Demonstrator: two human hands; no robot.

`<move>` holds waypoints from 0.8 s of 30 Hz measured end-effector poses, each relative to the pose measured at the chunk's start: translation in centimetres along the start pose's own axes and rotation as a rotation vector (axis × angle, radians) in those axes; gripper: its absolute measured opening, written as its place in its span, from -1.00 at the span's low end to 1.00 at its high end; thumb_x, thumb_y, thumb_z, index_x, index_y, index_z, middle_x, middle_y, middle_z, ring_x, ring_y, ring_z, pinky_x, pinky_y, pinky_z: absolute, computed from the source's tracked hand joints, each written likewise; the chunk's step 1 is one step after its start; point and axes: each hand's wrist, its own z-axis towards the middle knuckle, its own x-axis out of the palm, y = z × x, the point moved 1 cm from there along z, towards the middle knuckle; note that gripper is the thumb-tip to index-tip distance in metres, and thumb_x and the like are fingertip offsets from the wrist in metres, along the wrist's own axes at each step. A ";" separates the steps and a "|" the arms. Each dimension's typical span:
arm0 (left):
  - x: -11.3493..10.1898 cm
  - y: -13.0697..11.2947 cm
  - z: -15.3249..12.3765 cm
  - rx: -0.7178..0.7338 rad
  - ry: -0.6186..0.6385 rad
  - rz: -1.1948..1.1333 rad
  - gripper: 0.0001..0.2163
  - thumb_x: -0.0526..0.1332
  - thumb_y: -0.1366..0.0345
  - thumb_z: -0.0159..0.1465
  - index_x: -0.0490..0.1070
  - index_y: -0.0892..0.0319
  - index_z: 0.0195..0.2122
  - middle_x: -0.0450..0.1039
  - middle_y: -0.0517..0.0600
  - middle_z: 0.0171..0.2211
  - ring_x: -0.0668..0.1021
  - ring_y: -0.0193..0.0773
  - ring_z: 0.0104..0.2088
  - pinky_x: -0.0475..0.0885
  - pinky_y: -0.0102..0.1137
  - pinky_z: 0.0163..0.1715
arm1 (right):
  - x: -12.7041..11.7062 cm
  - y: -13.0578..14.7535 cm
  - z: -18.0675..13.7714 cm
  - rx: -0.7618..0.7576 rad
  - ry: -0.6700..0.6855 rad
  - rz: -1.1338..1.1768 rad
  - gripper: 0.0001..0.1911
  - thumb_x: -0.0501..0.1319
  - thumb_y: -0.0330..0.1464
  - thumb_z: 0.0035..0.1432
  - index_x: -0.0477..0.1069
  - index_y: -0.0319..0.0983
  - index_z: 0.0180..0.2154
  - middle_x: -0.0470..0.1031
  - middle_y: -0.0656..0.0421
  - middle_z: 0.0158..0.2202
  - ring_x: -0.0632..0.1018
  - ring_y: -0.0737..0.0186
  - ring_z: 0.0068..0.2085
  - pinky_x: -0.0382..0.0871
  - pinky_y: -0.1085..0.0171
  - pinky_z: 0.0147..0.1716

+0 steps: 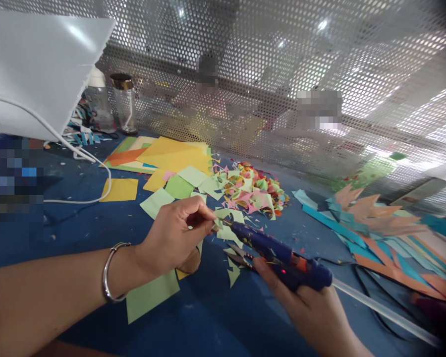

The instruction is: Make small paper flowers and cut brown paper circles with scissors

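Between thumb and fingertips, my left hand (176, 230) pinches a small piece of light green paper (218, 220). My right hand (314, 310) is wrapped round a dark blue hot glue gun (275, 248) with a red light lit on its side. The gun's nozzle meets or nearly touches the green piece. A clear glue stick (382, 310) juts from its rear. Under the gun lie scissors (241, 257), partly covered by it. Below my left wrist rests a light green sheet (152, 296), beside a brown rounded object (190, 262) half hidden by my hand.
Paper scraps and small paper flowers form a pile (256, 188) past my hands. Yellow sheets (174, 153) are stacked behind. Orange and blue paper strips (379, 233) lie at right, near a black cord (371, 292). A white cable (78, 151), bottles (124, 104) and a perforated metal screen (245, 64) stand beyond.
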 end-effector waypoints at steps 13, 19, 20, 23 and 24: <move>0.0 0.0 -0.1 0.031 -0.018 -0.013 -0.95 0.25 0.37 0.25 0.44 0.17 -0.37 0.55 -0.03 -0.38 0.61 -0.33 -0.40 0.57 -0.42 -0.33 | -0.1 0.3 0.2 0.044 -0.004 0.066 -0.58 0.07 -0.11 0.30 0.68 -0.07 -0.26 0.65 0.07 -0.47 0.70 -0.04 -0.27 0.62 0.10 -0.24; 0.3 -0.5 0.0 0.020 -0.037 -0.193 -0.95 0.28 0.38 0.21 0.43 0.18 -0.39 0.50 -0.07 -0.42 0.63 -0.33 -0.41 0.59 -0.44 -0.34 | -0.3 0.1 0.1 0.108 0.051 0.079 -0.67 0.15 -0.15 0.27 0.68 -0.10 -0.24 0.69 0.09 -0.35 0.70 -0.03 -0.23 0.60 0.14 -0.18; 0.4 -0.6 0.0 0.007 -0.033 -0.243 -0.95 0.29 0.38 0.20 0.43 0.18 -0.40 0.50 -0.08 -0.43 0.64 -0.34 -0.42 0.59 -0.44 -0.35 | -0.5 0.2 0.3 0.126 0.069 0.085 -0.68 0.17 -0.15 0.26 0.67 -0.11 -0.26 0.69 0.12 -0.37 0.70 0.01 -0.28 0.60 0.18 -0.23; 0.9 -1.0 -0.1 -0.084 0.010 -0.356 -0.92 0.32 0.39 0.16 0.42 0.18 -0.42 0.51 -0.10 -0.49 0.62 -0.37 -0.47 0.57 -0.48 -0.40 | -1.2 0.1 0.4 0.225 0.059 0.094 -0.65 0.20 -0.10 0.23 0.61 -0.13 -0.45 0.62 0.18 -0.53 0.63 0.12 -0.47 0.56 0.27 -0.39; 1.1 -1.1 -0.2 -0.128 0.029 -0.385 -0.91 0.33 0.40 0.15 0.41 0.18 -0.43 0.52 -0.11 -0.51 0.61 -0.39 -0.49 0.56 -0.49 -0.41 | -1.5 -0.3 0.4 0.277 0.045 0.102 -0.61 0.20 -0.08 0.23 0.57 -0.14 -0.51 0.58 0.18 -0.57 0.60 0.13 -0.48 0.53 0.27 -0.40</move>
